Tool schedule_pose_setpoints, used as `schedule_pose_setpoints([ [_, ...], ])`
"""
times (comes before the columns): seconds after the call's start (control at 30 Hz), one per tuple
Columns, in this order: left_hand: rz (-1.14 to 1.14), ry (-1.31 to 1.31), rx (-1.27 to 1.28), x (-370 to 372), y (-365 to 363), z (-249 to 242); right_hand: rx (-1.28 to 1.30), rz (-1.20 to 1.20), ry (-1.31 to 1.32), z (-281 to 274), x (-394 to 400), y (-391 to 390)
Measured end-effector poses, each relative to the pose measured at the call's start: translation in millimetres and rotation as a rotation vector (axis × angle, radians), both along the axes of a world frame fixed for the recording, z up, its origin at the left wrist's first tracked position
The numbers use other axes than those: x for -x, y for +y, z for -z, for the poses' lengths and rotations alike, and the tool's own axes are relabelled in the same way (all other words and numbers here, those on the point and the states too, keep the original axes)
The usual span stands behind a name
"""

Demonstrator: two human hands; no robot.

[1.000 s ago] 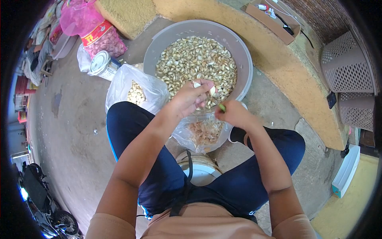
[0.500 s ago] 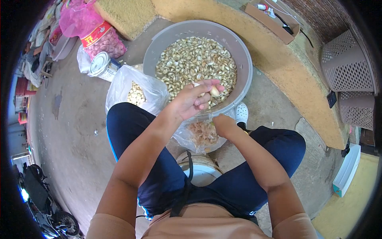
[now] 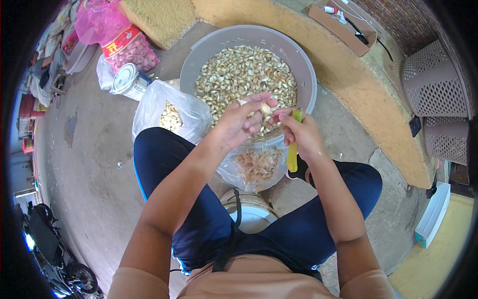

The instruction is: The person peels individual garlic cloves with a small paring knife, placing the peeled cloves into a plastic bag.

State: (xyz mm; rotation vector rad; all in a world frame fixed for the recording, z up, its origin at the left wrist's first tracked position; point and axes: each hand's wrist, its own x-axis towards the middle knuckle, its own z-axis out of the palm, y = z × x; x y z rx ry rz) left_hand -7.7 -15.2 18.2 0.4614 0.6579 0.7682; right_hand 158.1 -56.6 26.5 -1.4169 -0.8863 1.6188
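Note:
My left hand (image 3: 240, 121) is closed around garlic cloves (image 3: 266, 108), with a pale one showing at the fingertips. My right hand (image 3: 304, 135) grips what looks like a small knife (image 3: 293, 158) by its long yellow-green handle; I cannot make out the blade. Its fingertips are close beside the clove. Both hands are over the near side of a large grey basin (image 3: 187, 74) of unpeeled garlic cloves (image 3: 244, 79). Below them lies a clear plastic bag (image 3: 230, 169) of papery garlic skins (image 3: 256, 163).
Peeled cloves (image 3: 170, 118) fill a white plastic bag (image 3: 194, 107) left of the basin. Behind it stand a paint can (image 3: 130, 83) and a pink mesh sack (image 3: 132, 55). A yellow ledge (image 3: 358, 94) curves along the right, with a cardboard box (image 3: 343, 31) on it.
My right hand has risen from the bag of skins up to my left hand, bringing the yellow-green handle into full view. My left hand stays nearly in place with the garlic.

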Motion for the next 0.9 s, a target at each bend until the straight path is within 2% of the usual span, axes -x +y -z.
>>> schedule_pose_setpoints([
  [0.03, 0.004, -0.003, -0.01, 0.0, 0.6, 1.2, -0.014, 0.052, 0.145, -2.9, -1.0, -1.9],
  [0.3, 0.068, 0.024, -0.088, -7.4, -1.7, 6.8, 0.013, 0.102, 0.065, 1.1, 1.1, -2.5],
  [0.6, 0.129, 0.302, -0.33, -8.9, -3.2, 9.6, 0.015, 0.126, 0.028, 4.6, -1.8, -0.7],
  [0.9, 0.154, 0.541, -0.439, -11.8, -6.4, 0.0, -0.02, 0.172, -0.036, 5.7, 3.4, -0.2],
])
